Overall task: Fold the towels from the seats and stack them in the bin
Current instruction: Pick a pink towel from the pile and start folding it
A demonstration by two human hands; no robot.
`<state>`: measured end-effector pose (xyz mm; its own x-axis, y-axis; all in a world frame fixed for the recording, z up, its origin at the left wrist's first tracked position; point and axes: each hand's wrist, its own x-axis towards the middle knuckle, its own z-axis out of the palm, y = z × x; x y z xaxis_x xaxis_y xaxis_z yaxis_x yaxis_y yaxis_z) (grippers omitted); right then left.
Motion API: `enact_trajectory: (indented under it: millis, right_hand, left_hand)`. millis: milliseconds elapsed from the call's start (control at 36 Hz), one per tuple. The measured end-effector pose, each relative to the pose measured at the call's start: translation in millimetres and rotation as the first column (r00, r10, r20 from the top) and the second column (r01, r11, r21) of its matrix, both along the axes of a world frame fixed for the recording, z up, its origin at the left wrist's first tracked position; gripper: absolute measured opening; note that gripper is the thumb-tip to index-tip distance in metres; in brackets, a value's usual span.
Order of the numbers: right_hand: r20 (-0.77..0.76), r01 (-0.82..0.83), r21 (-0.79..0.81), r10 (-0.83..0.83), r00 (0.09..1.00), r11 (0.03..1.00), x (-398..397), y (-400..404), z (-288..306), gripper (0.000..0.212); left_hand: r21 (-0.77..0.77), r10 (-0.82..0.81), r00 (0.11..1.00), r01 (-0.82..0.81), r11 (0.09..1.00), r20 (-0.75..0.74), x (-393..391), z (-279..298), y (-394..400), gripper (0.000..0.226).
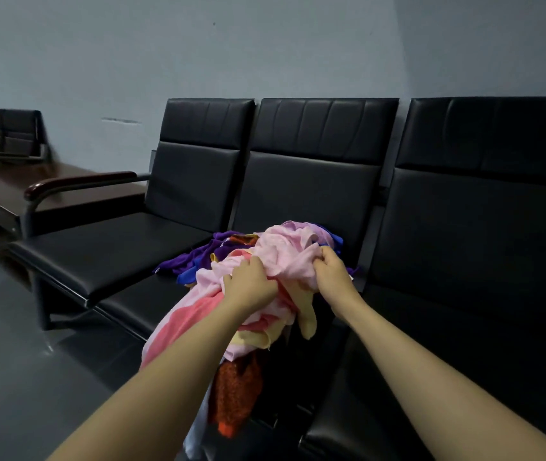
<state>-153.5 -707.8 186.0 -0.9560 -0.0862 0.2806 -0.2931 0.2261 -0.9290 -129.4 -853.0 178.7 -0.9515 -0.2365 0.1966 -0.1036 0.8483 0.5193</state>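
A heap of crumpled towels lies on the middle black seat [138, 304]. On top is a pale pink towel [284, 251]. My left hand [251, 282] grips its near left part and my right hand [331, 267] grips its right part, both with fingers curled into the cloth. Under it lie purple towels [205, 254], a blue one [186, 277], a salmon pink one [185, 324] and a yellow one [306, 314]. An orange towel [236, 394] hangs over the seat's front edge. No bin is in view.
Three joined black padded seats stand against a grey wall; the left seat [105, 251] and right seat [464, 327] are bare. A dark wooden armrest [78, 181] ends the row, with a brown side table [15, 188] beyond. Dark shiny floor [8, 361] lies at the left.
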Motion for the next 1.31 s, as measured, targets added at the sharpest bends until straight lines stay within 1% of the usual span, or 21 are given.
enact_trajectory:
  millis: [56,83,139,194,278,333,389,417,472,556,583,667,722,750,806,833,889,1000,1139,1222,1306]
  right_hand:
    - [-0.034,-0.016,-0.013,0.015,0.999,1.0,2,3,3,0.02]
    - [-0.057,-0.024,-0.012,0.023,0.998,1.0,3,4,5,0.019]
    - [-0.105,-0.03,-0.019,0.028,0.994,0.999,6,7,8,0.02]
    - [-0.159,-0.029,-0.038,0.023,0.987,0.999,10,12,12,0.022]
    - [-0.225,0.005,-0.05,-0.016,0.974,0.999,11,17,15,0.021]
    - [-0.23,0.032,0.021,-0.026,0.973,0.999,9,20,15,0.017]
    - [-0.19,0.043,0.151,-0.013,0.982,0.988,6,24,14,0.01]
    - [-0.153,0.045,0.22,-0.011,0.988,0.974,6,25,14,0.012]
    - [-0.095,0.048,0.352,-0.015,0.995,0.935,8,26,14,0.034]
    - [-0.015,0.004,0.417,0.002,1.0,0.909,10,24,13,0.065]
    - [0.004,-0.017,0.393,0.016,1.0,0.919,9,23,11,0.063]
    - [0.006,-0.011,0.414,0.01,1.0,0.91,5,19,4,0.015]
    - [0.027,0.02,0.352,-0.032,0.999,0.936,5,15,4,0.024]
    - [0.043,0.039,0.261,-0.052,0.998,0.965,6,13,5,0.026]
    - [0.06,0.071,0.092,-0.077,0.995,0.993,2,13,5,0.022]
    - [0.057,0.082,0.05,-0.085,0.995,0.995,0,13,6,0.018]
    - [0.042,0.085,-0.024,-0.084,0.996,0.996,-2,11,8,0.015]
    - [0.058,0.123,-0.31,-0.111,0.992,0.943,-4,4,21,0.019]
    - [-0.147,0.228,-0.271,-0.274,0.95,0.935,-7,14,41,0.007]
    - [-0.248,0.261,-0.271,-0.329,0.911,0.927,-2,26,54,0.006]
    - [-0.261,0.335,-0.248,-0.396,0.88,0.909,-1,50,61,0.009]
  left_hand:
    - [0.066,-0.034,0.994,0.042,0.997,-0.106,-2,4,5,0.053]
    - [0.053,-0.062,0.987,0.071,0.996,-0.15,-3,6,7,0.059]
    - [-0.088,-0.132,0.977,0.118,0.989,-0.169,-5,7,9,0.065]
    - [-0.25,-0.178,0.978,0.147,0.957,-0.105,-9,5,10,0.058]
    - [-0.299,-0.183,0.982,0.159,0.941,-0.055,-13,2,10,0.032]
    - [-0.248,-0.168,0.978,0.133,0.96,-0.127,-14,3,12,0.025]
    - [-0.036,-0.113,0.962,0.108,0.994,-0.247,-10,10,14,0.02]
    - [0.09,-0.085,0.953,0.116,0.989,-0.291,-8,15,14,0.017]
    - [0.251,-0.074,0.932,0.172,0.953,-0.355,-5,25,15,0.016]
    - [0.302,-0.122,0.9,0.264,0.916,-0.417,-1,38,17,0.017]
    - [0.302,-0.135,0.892,0.284,0.91,-0.432,0,41,19,0.017]
    - [0.207,-0.157,0.893,0.264,0.942,-0.423,0,45,22,0.021]
    - [0.073,-0.133,0.92,0.171,0.983,-0.37,-3,43,18,0.025]
    - [-0.014,-0.109,0.93,0.111,0.994,-0.351,-5,41,15,0.025]
    - [-0.211,-0.08,0.939,0.008,0.977,-0.334,-8,38,8,0.021]
    - [-0.287,-0.08,0.944,-0.016,0.958,-0.321,-8,37,5,0.018]
    - [-0.345,-0.08,0.953,-0.027,0.938,-0.292,-7,35,4,0.015]
    - [-0.239,-0.09,0.963,0.028,0.971,-0.253,-10,34,7,0.012]
    - [-0.08,-0.082,0.929,0.057,0.995,-0.36,-9,58,25,0.012]
    - [0.062,-0.116,0.892,0.159,0.985,-0.437,-9,76,38,0.009]
    - [0.164,-0.168,0.862,0.275,0.947,-0.478,-12,86,54,0.014]
